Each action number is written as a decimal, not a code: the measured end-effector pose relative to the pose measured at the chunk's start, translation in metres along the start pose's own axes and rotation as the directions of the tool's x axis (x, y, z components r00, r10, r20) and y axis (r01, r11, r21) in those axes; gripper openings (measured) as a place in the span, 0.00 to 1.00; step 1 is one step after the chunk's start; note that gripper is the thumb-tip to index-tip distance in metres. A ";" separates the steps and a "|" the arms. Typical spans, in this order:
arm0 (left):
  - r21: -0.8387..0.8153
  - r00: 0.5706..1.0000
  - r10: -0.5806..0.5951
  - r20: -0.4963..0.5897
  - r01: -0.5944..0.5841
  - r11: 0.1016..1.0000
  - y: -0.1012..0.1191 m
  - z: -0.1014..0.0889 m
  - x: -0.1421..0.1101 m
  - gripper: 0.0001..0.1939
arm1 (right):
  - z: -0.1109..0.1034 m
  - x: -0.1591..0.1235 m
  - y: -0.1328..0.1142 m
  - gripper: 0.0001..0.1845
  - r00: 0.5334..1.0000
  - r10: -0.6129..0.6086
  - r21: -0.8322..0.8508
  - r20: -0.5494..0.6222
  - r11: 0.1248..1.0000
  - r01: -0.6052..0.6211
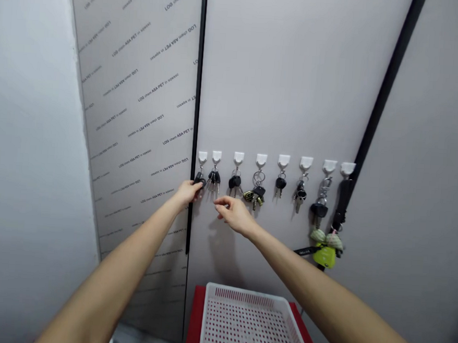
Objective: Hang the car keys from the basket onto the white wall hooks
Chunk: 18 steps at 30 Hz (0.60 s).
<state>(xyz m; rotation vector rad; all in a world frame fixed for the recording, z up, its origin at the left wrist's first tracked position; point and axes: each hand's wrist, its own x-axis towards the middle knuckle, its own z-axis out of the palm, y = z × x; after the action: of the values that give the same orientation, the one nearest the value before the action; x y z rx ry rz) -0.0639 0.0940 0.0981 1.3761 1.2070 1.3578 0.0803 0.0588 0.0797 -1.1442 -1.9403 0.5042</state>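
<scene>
My left hand (189, 191) is closed on a bunch of black-headed keys (200, 178) that hangs below the leftmost white hook (202, 157). Just right of it, a second bunch of keys (214, 178) hangs from its own hook (216, 157). Below and right of that bunch, my right hand (234, 213) is raised with fingers curled and slightly apart, holding nothing I can see. Farther right hangs a third bunch of black keys (234, 182), then keys with a gold-coloured fob (255, 195).
More keys (280, 183) hang along the row of hooks on the grey panel. At the right end are a yellow-green tag (324, 256) and a dark strap. Below stands a white perforated basket (244, 293) on a red surface (195, 315). A black strip (198, 86) edges the panel.
</scene>
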 end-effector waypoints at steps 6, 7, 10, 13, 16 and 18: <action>0.097 0.994 -0.065 0.083 0.057 0.994 -0.064 0.014 -0.026 0.10 | -0.019 -0.031 0.040 0.13 0.995 0.088 0.078 -0.040 0.993 -0.085; 0.102 0.993 -0.041 0.113 0.030 0.994 -0.068 0.019 -0.030 0.13 | -0.024 -0.036 0.045 0.15 0.992 0.114 0.080 -0.046 0.991 -0.110; 0.013 0.970 0.126 0.210 -0.131 0.991 -0.051 0.040 -0.047 0.25 | -0.045 -0.053 0.039 0.22 0.988 0.118 0.116 -0.097 0.987 -0.106; -0.181 0.893 0.373 0.251 -0.335 0.925 -0.003 0.060 -0.070 0.35 | -0.071 -0.067 0.004 0.31 0.967 -0.048 0.188 -0.250 0.977 0.097; -0.310 0.835 0.494 0.240 -0.417 0.855 0.039 0.074 -0.092 0.37 | -0.089 -0.077 -0.027 0.33 0.914 -0.174 0.229 -0.367 0.935 0.270; -0.340 0.826 0.501 0.258 -0.408 0.847 0.051 0.081 -0.099 0.37 | -0.092 -0.079 -0.033 0.34 0.913 -0.190 0.256 -0.362 0.921 0.293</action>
<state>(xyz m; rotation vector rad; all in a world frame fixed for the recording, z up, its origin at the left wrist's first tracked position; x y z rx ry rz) 0.0258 -0.0078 0.1236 1.6778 0.4458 1.4625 0.1575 -0.0313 0.1215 -0.7207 -1.6140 0.4261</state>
